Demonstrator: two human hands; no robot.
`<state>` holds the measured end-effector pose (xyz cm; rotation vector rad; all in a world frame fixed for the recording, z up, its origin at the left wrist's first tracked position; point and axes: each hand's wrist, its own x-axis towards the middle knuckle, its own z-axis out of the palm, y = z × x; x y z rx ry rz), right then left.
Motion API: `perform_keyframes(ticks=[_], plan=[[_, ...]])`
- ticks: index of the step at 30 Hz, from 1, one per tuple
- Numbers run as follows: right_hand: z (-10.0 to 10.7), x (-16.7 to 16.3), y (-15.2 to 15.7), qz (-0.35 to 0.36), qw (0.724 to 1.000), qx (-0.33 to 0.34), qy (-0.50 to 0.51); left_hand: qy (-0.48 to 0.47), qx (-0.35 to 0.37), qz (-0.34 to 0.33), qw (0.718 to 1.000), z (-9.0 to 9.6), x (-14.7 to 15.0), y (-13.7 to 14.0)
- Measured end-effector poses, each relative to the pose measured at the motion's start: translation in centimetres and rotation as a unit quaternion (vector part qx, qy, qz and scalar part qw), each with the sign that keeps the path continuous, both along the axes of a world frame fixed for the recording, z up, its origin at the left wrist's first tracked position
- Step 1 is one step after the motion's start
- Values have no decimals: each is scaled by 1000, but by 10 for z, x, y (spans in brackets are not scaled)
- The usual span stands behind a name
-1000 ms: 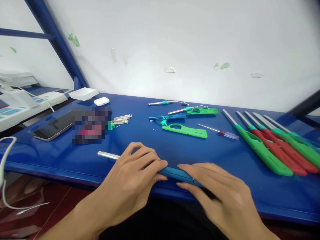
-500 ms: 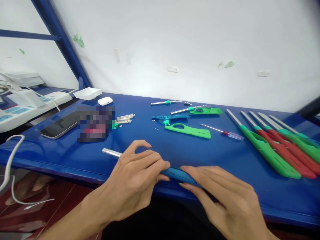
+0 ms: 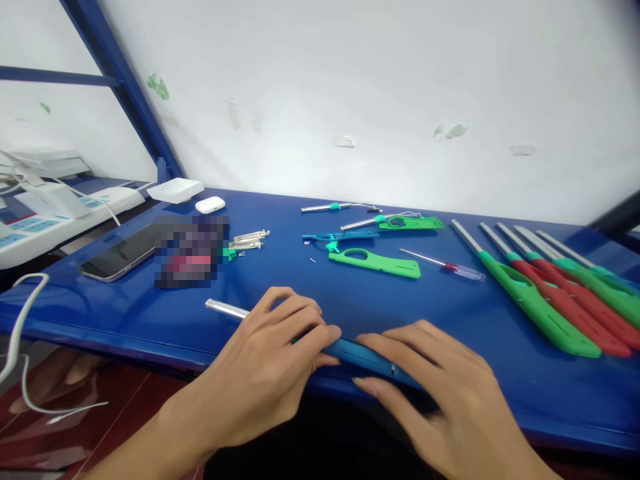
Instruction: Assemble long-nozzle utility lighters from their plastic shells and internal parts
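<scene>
A blue gas lighter with a long metal barrel lies slantwise between my hands near the table's front edge, barrel to the left. My left hand is closed around its middle, where the barrel meets the handle, hiding that part. At the handle's right end, my right hand has its fingers along the far side and its thumb near the front side, the handle passing between them. The handle's end is hidden behind this hand. A small metal spot shows on the handle's edge.
Beyond my hands lie a green handle half, a blue handle half, loose barrels and a screwdriver. Several gas lighters lie at right. A phone, an earbud case and a power strip are at left.
My right thumb has moved off the handle and the right hand's grip has loosened and widened. More of the blue handle now shows. The left hand keeps its hold.
</scene>
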<state>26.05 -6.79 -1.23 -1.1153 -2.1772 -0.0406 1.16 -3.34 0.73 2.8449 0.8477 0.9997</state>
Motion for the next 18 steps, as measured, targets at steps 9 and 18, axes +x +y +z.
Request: perform_keyframes(ticks=[9, 18], plan=[[-2, -6, 1, 17, 996, 90, -2, -9, 33, -18, 999, -5, 8, 2], [9, 8, 5, -63, 986, -8, 156, -84, 139, 77, 984, 17, 12, -17]])
